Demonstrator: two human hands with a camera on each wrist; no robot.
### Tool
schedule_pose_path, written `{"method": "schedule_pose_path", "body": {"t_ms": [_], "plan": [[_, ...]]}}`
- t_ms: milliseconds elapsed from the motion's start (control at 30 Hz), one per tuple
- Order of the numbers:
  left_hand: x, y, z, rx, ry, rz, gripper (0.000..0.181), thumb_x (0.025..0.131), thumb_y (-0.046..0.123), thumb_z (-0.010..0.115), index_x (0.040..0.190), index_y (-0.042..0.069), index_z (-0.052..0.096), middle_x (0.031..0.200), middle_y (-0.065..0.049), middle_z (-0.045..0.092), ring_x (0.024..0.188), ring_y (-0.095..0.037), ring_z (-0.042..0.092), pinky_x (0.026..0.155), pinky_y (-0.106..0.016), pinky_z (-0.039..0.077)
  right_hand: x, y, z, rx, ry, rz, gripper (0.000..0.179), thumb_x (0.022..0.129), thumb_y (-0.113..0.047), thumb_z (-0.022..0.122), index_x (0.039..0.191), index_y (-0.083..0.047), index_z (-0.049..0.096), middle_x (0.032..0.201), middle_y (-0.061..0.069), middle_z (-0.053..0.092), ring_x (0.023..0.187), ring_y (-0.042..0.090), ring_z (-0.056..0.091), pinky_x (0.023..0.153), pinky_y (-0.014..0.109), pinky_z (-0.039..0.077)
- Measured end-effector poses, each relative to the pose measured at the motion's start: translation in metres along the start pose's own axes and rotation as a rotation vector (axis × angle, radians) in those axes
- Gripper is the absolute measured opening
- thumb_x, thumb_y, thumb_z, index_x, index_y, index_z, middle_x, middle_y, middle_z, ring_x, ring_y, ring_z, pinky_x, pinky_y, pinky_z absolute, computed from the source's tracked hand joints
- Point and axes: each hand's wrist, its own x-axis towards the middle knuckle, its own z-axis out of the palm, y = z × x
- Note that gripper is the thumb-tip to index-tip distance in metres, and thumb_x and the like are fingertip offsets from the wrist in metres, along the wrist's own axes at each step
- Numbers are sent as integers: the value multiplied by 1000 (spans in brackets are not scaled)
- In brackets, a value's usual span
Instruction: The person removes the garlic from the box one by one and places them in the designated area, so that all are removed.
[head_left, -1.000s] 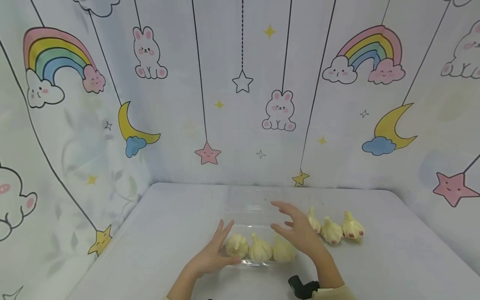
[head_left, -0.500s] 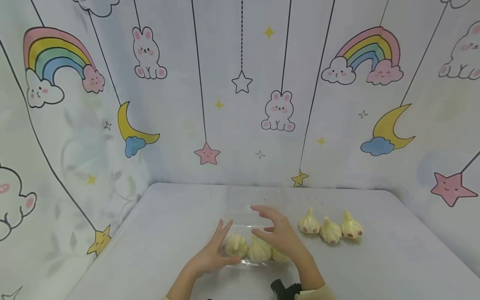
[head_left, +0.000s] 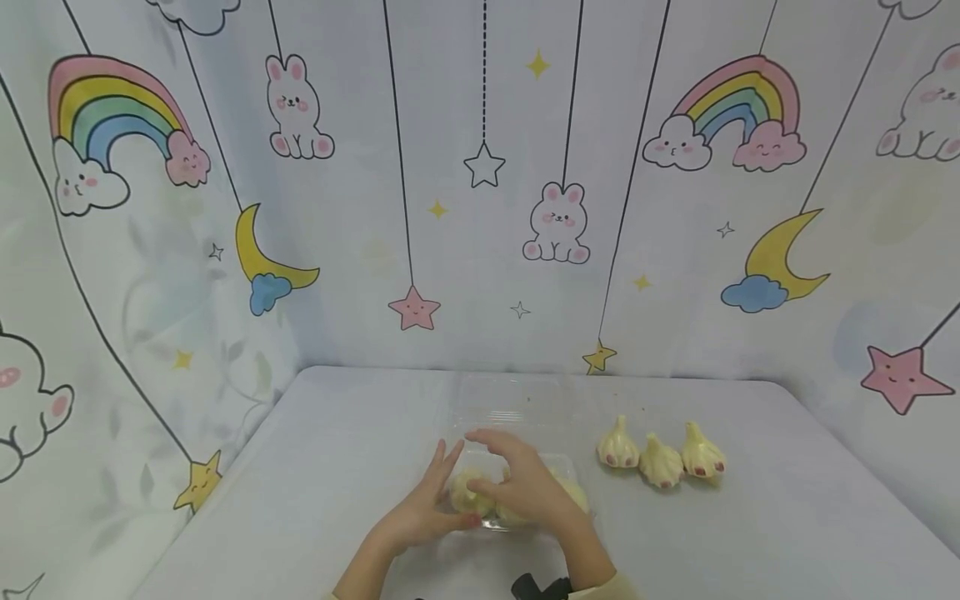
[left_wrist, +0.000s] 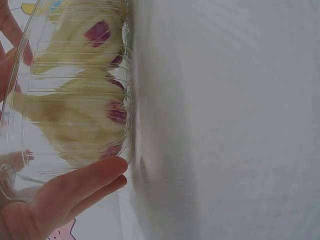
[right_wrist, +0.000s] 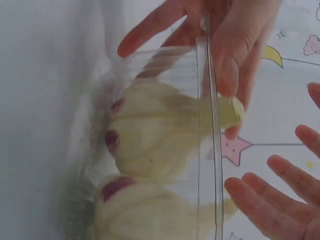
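Observation:
A clear plastic clamshell container sits on the table with its lid folded back behind it. Inside it are garlic bulbs, pale yellow with purple-red marks at their bases; one garlic bulb shows at its left end. My left hand holds that end, thumb along the front and fingers spread behind. In the left wrist view the thumb lies against the wall. My right hand hovers over the container with loose fingers, covering the middle bulb from the head view and holding nothing.
To the right of the container stand three more garlic bulbs close together on the white table. Behind the table hangs a curtain printed with rainbows, rabbits and stars. A black piece is on the right wrist.
My right hand has moved left, from the container's right end to over its middle and left part, uncovering the loose bulbs on the right. My left hand has stayed put.

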Motion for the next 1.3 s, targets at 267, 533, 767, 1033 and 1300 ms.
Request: {"method": "schedule_pose_path", "body": {"t_ms": [267, 533, 767, 1033, 1300], "plan": [[1, -1, 0, 10, 6, 5, 102, 76, 24, 74, 148, 13, 2, 146, -27, -17, 122, -57, 24, 96, -66, 24, 0, 1, 10, -55, -36, 69, 62, 81, -29, 69, 134, -10, 44, 138, 11, 43, 127, 32, 37, 101, 53, 32], [1, -2, 1, 3, 20, 2, 106, 74, 23, 76, 148, 11, 0, 147, -27, -16, 120, -55, 31, 98, -65, 22, 3, 5, 19, -56, -69, 98, 69, 81, -29, 67, 139, -7, 36, 141, 13, 38, 129, 33, 34, 102, 54, 30], [1, -2, 0, -25, 18, -8, 105, 74, 15, 75, 147, 9, 0, 147, -23, -18, 129, -54, 7, 98, -66, 19, 4, 8, 31, -69, -92, 71, 70, 84, -34, 63, 139, -3, 34, 142, 13, 36, 130, 31, 32, 103, 52, 29], [2, -5, 2, -4, 36, -28, 105, 70, 7, 75, 147, 5, 2, 149, -21, -14, 132, -49, -7, 99, -68, 8, 4, 13, 45, -96, -98, 97, 79, 87, -49, 55, 145, -7, 22, 145, 15, 31, 130, 38, 29, 102, 56, 27], [4, -7, 0, -6, 33, -14, 105, 71, 8, 75, 146, 4, 2, 149, -22, -14, 132, -48, -6, 101, -66, 7, 5, 16, 46, -60, -87, 105, 80, 85, -47, 58, 144, -7, 23, 143, 21, 31, 128, 47, 25, 99, 63, 25]]}}
